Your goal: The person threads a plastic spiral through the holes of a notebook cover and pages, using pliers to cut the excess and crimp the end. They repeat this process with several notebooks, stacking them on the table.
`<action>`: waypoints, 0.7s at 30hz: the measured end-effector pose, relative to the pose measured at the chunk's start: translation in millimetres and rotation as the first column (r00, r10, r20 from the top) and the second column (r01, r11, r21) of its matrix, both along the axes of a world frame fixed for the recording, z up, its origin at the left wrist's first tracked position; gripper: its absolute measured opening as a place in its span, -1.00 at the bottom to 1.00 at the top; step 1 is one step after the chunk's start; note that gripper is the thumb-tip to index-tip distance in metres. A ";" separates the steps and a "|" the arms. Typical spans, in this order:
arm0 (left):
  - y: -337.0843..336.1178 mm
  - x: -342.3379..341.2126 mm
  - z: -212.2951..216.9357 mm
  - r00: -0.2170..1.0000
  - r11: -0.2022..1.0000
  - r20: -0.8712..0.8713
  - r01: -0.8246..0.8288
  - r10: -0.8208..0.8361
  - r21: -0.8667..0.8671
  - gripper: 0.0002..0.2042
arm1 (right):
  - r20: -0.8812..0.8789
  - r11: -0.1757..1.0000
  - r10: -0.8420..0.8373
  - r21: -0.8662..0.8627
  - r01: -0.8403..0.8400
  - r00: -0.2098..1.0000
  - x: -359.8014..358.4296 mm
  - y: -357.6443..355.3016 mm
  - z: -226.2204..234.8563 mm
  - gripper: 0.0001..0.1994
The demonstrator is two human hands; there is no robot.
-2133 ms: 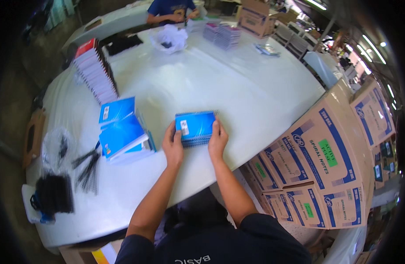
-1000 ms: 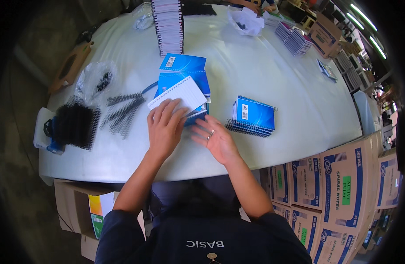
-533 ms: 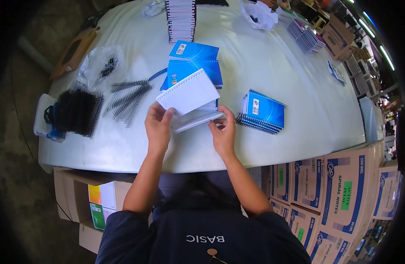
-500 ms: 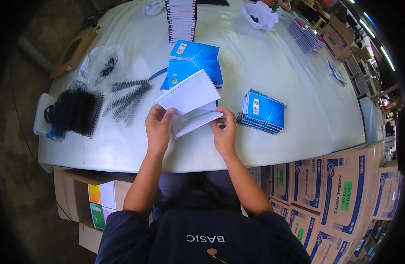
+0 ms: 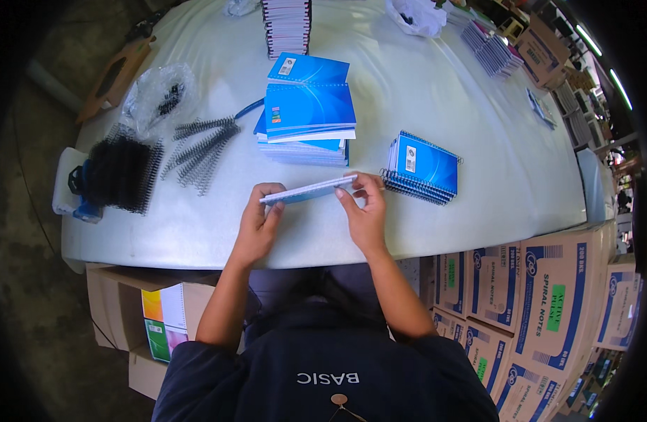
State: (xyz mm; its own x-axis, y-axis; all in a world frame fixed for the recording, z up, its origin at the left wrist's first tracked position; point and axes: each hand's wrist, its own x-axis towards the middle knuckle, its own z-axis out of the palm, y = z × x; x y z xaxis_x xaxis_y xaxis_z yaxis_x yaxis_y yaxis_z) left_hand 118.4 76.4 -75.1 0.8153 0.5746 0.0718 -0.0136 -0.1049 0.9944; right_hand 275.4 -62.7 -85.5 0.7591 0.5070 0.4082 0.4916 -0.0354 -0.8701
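Observation:
Between my two hands, above the near edge of the table, I hold a thin notepad [image 5: 309,191] almost edge-on. My left hand [image 5: 259,219] pinches its left end, thumb below and fingers above. At the other end my right hand [image 5: 366,207] grips it with thumb and fingers. Just beyond lies a stack of unbound blue-covered notebooks [image 5: 309,116], punched with holes along one edge. To the right rests a small pile of spiral-bound blue notebooks [image 5: 425,169]. Loose black spiral coils [image 5: 200,148] lie left of the stack.
A dense bunch of black coils [image 5: 123,169] sits at the left edge beside a clear plastic bag [image 5: 158,98]. A tall pile of notebooks [image 5: 287,28] stands at the back. Cardboard cartons [image 5: 548,302] are stacked below right, and an open carton [image 5: 112,302] is below left.
The white ruled pages that were fanned apart are now together as one closed pad, turned edge-on and held at both ends. The blue stack behind is now uncovered.

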 end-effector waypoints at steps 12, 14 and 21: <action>-10.9 1.8 -4.1 0.999 0.968 -0.037 0.047 -0.040 0.245 -0.66 | -0.438 0.791 0.605 0.236 -0.564 0.665 -0.4 -12.8 7.8 -0.82; 7.8 -3.1 9.6 0.961 0.815 -0.270 0.113 0.055 0.569 -0.67 | -0.313 0.809 0.583 0.130 -0.574 0.750 -4.2 -17.4 8.8 -0.75; 124.3 4.3 12.7 0.638 0.390 -0.304 0.007 0.707 0.921 -0.69 | -0.251 0.801 0.591 0.070 -0.595 0.767 -10.3 -13.2 5.9 -0.72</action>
